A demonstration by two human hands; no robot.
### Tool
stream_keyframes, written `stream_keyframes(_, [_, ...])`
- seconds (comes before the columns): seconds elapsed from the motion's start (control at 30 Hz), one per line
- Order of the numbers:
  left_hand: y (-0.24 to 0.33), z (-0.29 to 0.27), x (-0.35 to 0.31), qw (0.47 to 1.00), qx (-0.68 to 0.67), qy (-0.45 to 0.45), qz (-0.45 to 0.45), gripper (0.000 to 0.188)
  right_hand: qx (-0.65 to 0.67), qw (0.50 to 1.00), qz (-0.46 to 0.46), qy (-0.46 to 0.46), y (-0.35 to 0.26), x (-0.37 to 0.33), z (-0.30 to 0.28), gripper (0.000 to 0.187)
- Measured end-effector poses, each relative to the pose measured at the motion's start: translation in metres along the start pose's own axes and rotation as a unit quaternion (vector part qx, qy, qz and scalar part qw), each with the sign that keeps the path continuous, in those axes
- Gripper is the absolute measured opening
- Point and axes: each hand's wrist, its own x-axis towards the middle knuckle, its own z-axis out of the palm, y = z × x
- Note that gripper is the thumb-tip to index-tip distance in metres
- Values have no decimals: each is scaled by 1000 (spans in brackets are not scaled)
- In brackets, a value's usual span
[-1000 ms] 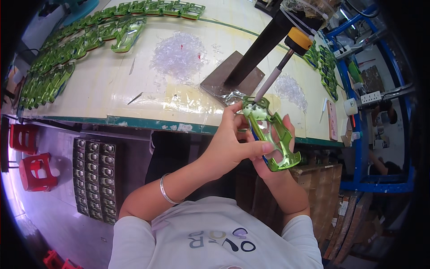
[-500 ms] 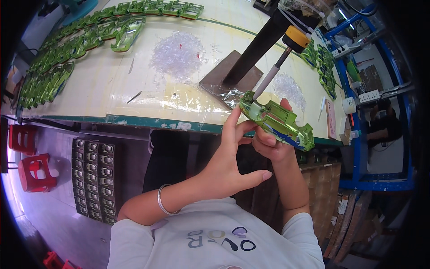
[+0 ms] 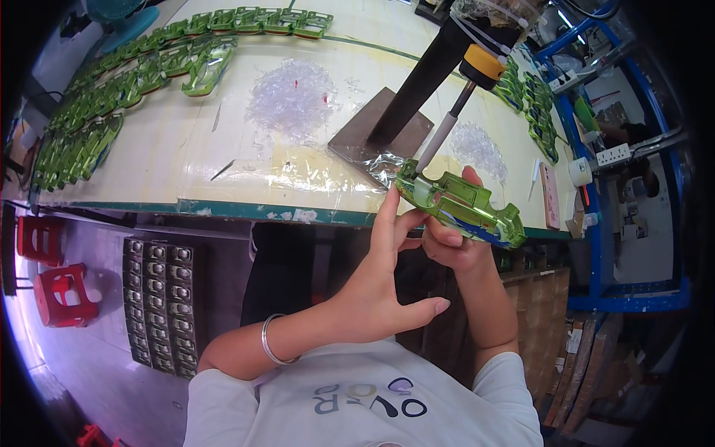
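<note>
A glossy green toy car body shell [image 3: 465, 205] is held tilted above the table's near edge by my right hand [image 3: 458, 249], closed on its underside and far side. My left hand [image 3: 380, 287] is open, its thumb spread wide. Its index fingertip touches the shell's left end, and the other fingers bend beneath it. A grey-sleeved rod [image 3: 437, 141] comes down from a yellow-collared tool [image 3: 482, 65], its tip meeting the inside of the shell's left end. The exact contact is too small to make out.
A black post on a dark square base plate [image 3: 350, 138] stands behind my hands. Clear plastic bits [image 3: 290, 100] lie heaped on the table, with rows of green shells [image 3: 82, 153] at left. Red stools [image 3: 65, 294] and a tray of parts [image 3: 160, 305] are on the floor.
The view has shifted slightly. Both hands and the shell keep nearly the same pose, with the rod still in the shell's left end.
</note>
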Motion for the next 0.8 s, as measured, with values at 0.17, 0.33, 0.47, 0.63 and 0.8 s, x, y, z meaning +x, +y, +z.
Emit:
stream_keyframes(0.17, [2,-1,-1,1000,-2,-8,-1,107,1,1000,-6,15,1,0,1,59])
stream_keyframes(0.33, [-1,-2,-3,1000,3,-9,-4,106,4,999,-3,40,3,0,5,60])
stream_keyframes(0.47, [-12,-4,-8,998,-40,16,-35,100,-21,994,-7,112,6,-7,-1,61])
stream_keyframes(0.63, [-9,-20,-27,980,-42,-2,-196,48,-61,963,-4,264,8,-46,5,61])
stream_keyframes(0.8, [80,-26,-9,975,-44,-94,199,22,-311,859,-228,338,-67,-70,40,45])
